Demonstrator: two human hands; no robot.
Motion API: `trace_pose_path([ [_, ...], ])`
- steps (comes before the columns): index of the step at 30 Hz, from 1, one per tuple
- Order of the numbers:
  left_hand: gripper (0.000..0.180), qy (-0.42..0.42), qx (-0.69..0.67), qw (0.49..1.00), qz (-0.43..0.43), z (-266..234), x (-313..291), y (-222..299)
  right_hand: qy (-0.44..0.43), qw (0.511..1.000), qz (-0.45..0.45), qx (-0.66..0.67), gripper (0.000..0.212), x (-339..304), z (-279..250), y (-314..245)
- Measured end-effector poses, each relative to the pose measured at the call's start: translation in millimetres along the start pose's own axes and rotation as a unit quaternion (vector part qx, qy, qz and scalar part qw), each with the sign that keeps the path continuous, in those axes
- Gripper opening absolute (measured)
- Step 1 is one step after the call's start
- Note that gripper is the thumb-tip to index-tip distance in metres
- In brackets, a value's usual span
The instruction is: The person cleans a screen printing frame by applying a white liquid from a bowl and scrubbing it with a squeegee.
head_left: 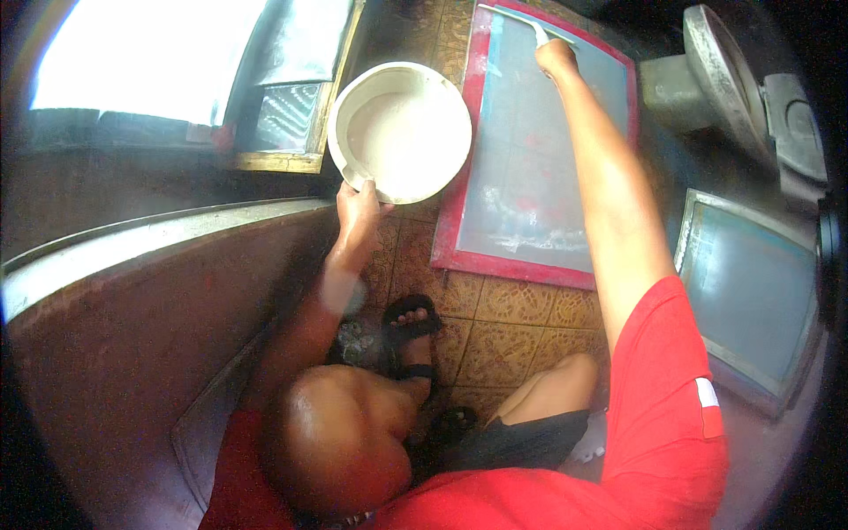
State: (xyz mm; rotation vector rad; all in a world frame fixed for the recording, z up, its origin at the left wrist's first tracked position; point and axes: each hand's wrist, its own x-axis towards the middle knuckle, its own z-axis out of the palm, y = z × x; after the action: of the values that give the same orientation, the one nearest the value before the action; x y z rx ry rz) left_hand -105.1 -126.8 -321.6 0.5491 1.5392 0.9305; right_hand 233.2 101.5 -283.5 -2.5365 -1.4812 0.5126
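A round white basin (336, 141) with pale, milky-looking contents is tilted toward me left of centre. My left hand (358, 212) is closed on its near rim, thumb over the edge. To the right, a large red-framed mesh screen (552, 168) stretches away from me, with whitish wet streaks near its close end. At the far end of that screen, my right hand (556, 60) is wrapped round the handle of a white squeegee (517, 17). Its long blade lies across the mesh; whether it touches cannot be made out. My right arm reaches over the screen's right side.
Brown patterned tiles (499, 353) cover the floor by my sandalled foot (413, 320). A smaller framed screen (751, 283) leans at the right, below a toilet-like fixture (729, 84). A yellow-edged frame (283, 162) stands left of the basin. A pale ledge (159, 236) runs along the left.
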Motion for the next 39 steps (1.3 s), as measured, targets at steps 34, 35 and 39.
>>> trace_pose_path([
  [34,0.035,-0.028,-0.04,0.996,0.079,-11,-47,-42,0.023,0.995,-0.091,0.035,0.025,-231,11,91],
  [35,0.034,-0.025,-0.045,0.996,0.071,-11,-50,-42,0.028,0.995,-0.088,0.032,0.025,-235,14,94],
  [39,0.034,-0.037,-0.049,0.997,0.042,-14,-57,-45,0.027,0.996,-0.074,0.037,0.023,-244,22,108],
])
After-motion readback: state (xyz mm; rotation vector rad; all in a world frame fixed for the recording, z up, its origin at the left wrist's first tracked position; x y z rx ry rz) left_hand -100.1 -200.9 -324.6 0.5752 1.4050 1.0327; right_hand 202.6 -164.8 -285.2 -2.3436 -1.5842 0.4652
